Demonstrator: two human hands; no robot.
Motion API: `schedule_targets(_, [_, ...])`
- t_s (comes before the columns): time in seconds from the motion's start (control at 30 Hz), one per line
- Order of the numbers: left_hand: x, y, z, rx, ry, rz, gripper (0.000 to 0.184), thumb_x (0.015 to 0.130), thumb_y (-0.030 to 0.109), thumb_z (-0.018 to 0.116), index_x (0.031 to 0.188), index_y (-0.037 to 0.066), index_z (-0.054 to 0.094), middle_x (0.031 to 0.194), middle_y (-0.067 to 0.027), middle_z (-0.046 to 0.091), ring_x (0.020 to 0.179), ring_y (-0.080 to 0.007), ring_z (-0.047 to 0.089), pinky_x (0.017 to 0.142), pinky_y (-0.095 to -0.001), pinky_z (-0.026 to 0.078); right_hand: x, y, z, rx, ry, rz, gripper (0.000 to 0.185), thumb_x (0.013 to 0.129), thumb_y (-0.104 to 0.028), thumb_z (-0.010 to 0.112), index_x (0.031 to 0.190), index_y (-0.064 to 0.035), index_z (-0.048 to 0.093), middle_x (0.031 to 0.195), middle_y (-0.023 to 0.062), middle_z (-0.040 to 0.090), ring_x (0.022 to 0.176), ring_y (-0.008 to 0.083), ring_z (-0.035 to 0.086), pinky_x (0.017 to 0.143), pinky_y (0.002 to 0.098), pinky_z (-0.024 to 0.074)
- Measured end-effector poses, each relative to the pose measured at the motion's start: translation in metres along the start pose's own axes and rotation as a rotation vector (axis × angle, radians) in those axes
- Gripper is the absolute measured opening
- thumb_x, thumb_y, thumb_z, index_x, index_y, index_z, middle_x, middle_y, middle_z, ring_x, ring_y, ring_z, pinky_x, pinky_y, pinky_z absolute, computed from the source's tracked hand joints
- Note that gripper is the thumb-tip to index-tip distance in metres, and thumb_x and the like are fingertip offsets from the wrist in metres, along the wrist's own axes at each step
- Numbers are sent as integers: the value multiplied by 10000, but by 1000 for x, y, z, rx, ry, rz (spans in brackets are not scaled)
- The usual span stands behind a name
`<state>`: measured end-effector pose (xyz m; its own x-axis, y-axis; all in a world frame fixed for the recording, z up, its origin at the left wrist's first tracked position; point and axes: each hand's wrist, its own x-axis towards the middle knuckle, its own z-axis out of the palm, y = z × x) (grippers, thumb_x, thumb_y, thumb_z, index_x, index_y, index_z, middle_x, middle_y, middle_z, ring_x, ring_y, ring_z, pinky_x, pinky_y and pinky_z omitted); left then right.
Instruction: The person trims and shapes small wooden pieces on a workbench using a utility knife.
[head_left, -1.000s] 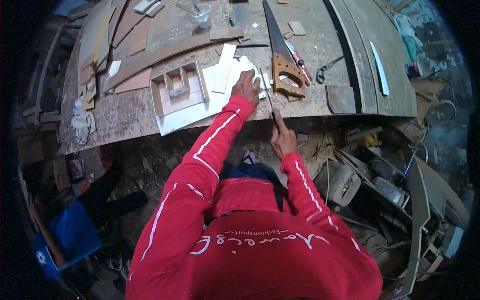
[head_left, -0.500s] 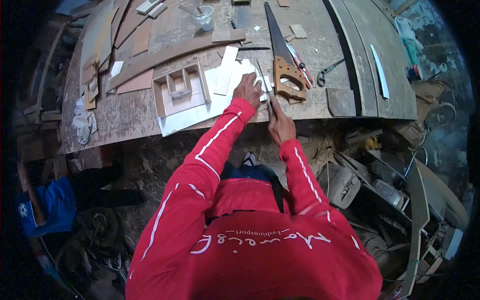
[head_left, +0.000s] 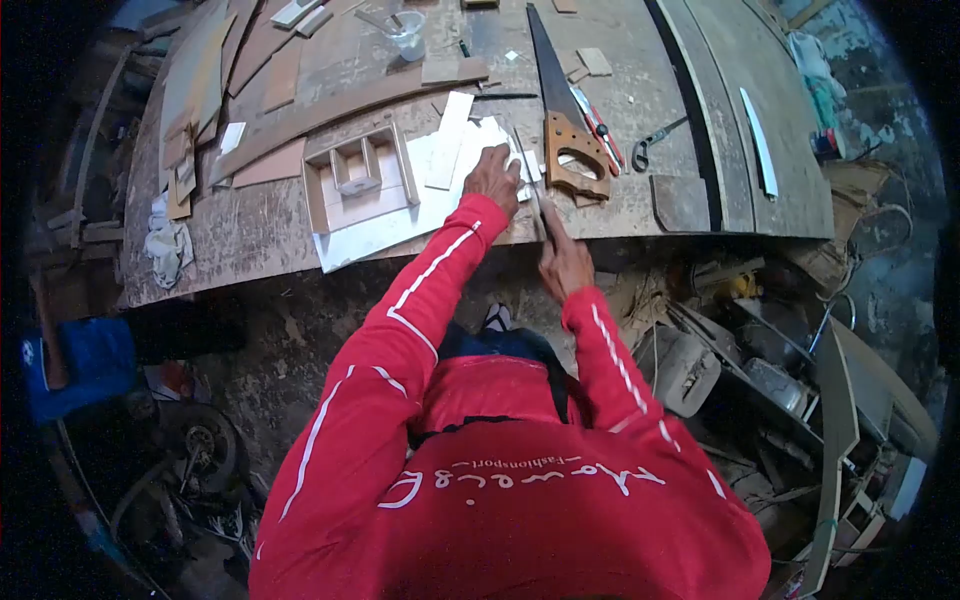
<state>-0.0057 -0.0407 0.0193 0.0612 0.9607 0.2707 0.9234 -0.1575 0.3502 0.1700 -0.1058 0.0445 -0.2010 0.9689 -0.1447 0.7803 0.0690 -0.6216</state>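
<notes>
My left hand [head_left: 493, 183] presses down on a small white piece at the right end of the white board [head_left: 375, 238], its fingers bent close together. In my right hand [head_left: 566, 262] is the handle of a thin, narrow blade tool [head_left: 530, 165], which points away from me and lies along the white piece beside my left fingertips. Small white offcuts lie just right of the blade. An open wooden box with dividers [head_left: 316, 196] and a white strip [head_left: 450, 140] rest on the board, left of my left hand.
A handsaw [head_left: 577, 155] lies right of my hands, beside a red cutter [head_left: 603, 131] and black-handled scissors [head_left: 642, 154]. Wood strips and a plastic cup [head_left: 409, 42] are farther back. Another person in blue [head_left: 85, 365] is at the far left, below the table.
My right hand has shifted slightly back and forth with the tool, while my left hand has stayed in place. The person in blue has moved up and farther left.
</notes>
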Motion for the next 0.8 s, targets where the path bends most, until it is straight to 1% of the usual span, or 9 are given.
schedule_targets(0.1, [-5,-4,7,-10,-24,-14,259,820,185,689,1016,16,671,1203,-152,549,1129,-327,525,902,-407,507,-17,0,-8,-42,-87,57,583,925,-190,450,1463,-392,351,797,349,613,790,525,610,737,586,479])
schedule_targets(0.13, [-3,-5,5,-3,-19,-3,259,823,188,687,1018,17,672,1208,-151,546,1133,-326,522,906,-406,506,-5,-4,-5,-27,-39,23,595,914,-179,460,1459,-398,366,791,346,611,786,521,612,732,581,477])
schedule_targets(0.23, [-2,1,-2,16,-62,-11,266,826,200,691,1020,19,673,1207,-149,547,1140,-321,521,918,-401,504,25,-1,10,12,41,-61,628,896,-92,497,1461,-342,387,767,314,607,762,506,605,685,567,453])
schedule_targets(0.27, [-1,2,-3,18,-66,-8,267,824,200,692,1019,18,672,1206,-150,547,1138,-321,522,916,-401,504,19,2,7,66,20,-53,617,898,-99,500,1459,-335,396,762,310,607,741,513,599,668,563,449])
schedule_targets(0.37, [3,-1,-2,-3,-34,-5,268,816,196,697,1017,21,674,1192,-150,552,1123,-322,528,906,-402,505,-22,11,0,40,-6,3,601,913,-182,473,1467,-381,354,760,321,607,746,508,610,689,596,454])
schedule_targets(0.53, [-1,-3,3,17,12,22,266,804,187,710,1021,37,678,1152,-141,571,1115,-321,535,903,-398,510,17,-3,10,61,36,-12,601,916,-130,491,1458,-361,373,753,324,581,766,504,591,656,568,429])
schedule_targets(0.63, [0,-2,4,22,-3,8,260,801,182,711,1012,34,677,1153,-143,570,1110,-321,536,896,-396,513,-6,4,6,65,20,6,601,915,-128,493,1461,-349,373,758,325,582,760,506,590,656,567,430])
schedule_targets(0.67, [2,-3,4,27,18,19,257,799,180,712,1007,33,677,1151,-143,570,1109,-320,537,892,-396,513,-20,9,4,46,2,18,631,891,-146,506,1468,-359,361,710,305,599,711,512,604,668,582,450])
schedule_targets(0.8, [-1,-3,4,18,16,13,257,795,175,718,1004,31,677,1144,-140,569,1108,-315,537,886,-394,514,-3,3,7,35,48,-25,635,900,-139,496,1468,-385,352,701,315,592,700,506,606,660,573,465])
